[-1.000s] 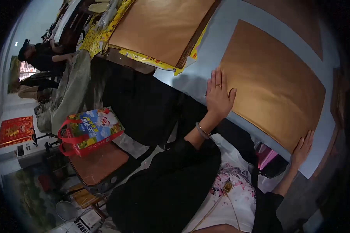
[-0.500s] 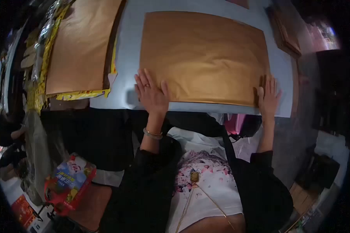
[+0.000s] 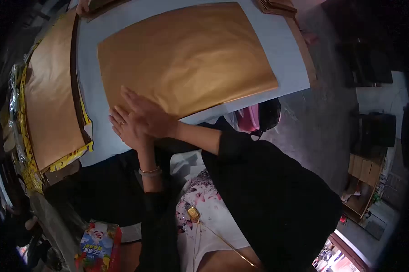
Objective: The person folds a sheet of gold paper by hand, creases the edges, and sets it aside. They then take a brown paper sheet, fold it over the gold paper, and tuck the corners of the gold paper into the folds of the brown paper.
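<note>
A large golden-brown sheet [image 3: 191,59], probably paper, lies with shallow wrinkles on a pale grey-blue table surface [image 3: 286,68]. My left hand [image 3: 131,129], with a ring and a bracelet at the wrist, rests at the sheet's near left corner, its fingers stretched out. Crossing over to that same corner, my right hand [image 3: 152,113] overlaps my left hand and partly covers it. The right fingers are extended too, over the sheet's left edge. Neither hand grips anything, and the corner under them is hidden.
To the left lies a stack of brown sheets [image 3: 52,99] on yellow wrapping [image 3: 70,157]. More folded brown pieces [image 3: 277,7] sit at the far right. Another person's hand [image 3: 83,7] shows at the far left. A colourful package [image 3: 97,247] is below left.
My right hand has swept left from the sheet's right corner to beside my left hand. The view has turned, so the sheet appears tilted. Another person's hand has come into view.
</note>
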`<act>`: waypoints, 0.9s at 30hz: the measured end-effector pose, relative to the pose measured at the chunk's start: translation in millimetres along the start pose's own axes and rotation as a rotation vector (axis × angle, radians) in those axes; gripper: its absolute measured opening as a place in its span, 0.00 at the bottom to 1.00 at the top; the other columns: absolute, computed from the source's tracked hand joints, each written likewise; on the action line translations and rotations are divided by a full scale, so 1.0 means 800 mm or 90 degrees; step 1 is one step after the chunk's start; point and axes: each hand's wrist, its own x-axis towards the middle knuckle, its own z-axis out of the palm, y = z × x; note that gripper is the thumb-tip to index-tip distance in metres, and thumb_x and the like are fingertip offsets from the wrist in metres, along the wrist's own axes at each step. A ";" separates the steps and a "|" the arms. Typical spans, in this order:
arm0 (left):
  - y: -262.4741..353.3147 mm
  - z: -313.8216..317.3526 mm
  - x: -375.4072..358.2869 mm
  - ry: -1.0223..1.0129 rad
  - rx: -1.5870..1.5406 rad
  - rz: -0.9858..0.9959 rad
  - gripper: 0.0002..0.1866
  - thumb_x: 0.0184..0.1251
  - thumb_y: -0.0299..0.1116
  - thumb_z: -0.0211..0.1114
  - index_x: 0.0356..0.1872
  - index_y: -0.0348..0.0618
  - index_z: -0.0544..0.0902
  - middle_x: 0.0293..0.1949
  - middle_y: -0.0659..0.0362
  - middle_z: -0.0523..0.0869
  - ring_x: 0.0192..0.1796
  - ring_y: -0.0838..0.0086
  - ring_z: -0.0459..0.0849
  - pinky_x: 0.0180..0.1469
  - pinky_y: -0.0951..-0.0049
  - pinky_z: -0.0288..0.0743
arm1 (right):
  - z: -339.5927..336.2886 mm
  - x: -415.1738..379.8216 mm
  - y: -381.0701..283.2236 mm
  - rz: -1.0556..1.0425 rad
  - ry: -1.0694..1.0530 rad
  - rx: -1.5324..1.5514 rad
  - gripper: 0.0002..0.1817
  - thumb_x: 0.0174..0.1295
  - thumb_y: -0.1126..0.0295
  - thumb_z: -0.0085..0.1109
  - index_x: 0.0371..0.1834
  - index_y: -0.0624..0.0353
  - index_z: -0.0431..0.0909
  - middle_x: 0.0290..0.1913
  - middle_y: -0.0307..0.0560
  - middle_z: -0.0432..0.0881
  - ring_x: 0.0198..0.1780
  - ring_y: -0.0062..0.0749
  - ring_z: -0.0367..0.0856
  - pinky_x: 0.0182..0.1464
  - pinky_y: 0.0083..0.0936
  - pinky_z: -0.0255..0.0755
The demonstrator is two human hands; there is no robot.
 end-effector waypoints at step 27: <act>0.040 -0.037 -0.012 0.204 -0.211 0.020 0.37 0.67 0.41 0.57 0.71 0.32 0.53 0.70 0.37 0.56 0.73 0.43 0.51 0.71 0.48 0.48 | -0.320 -0.173 0.090 0.366 0.227 -0.448 0.34 0.75 0.50 0.29 0.76 0.61 0.44 0.76 0.54 0.48 0.76 0.48 0.47 0.74 0.36 0.44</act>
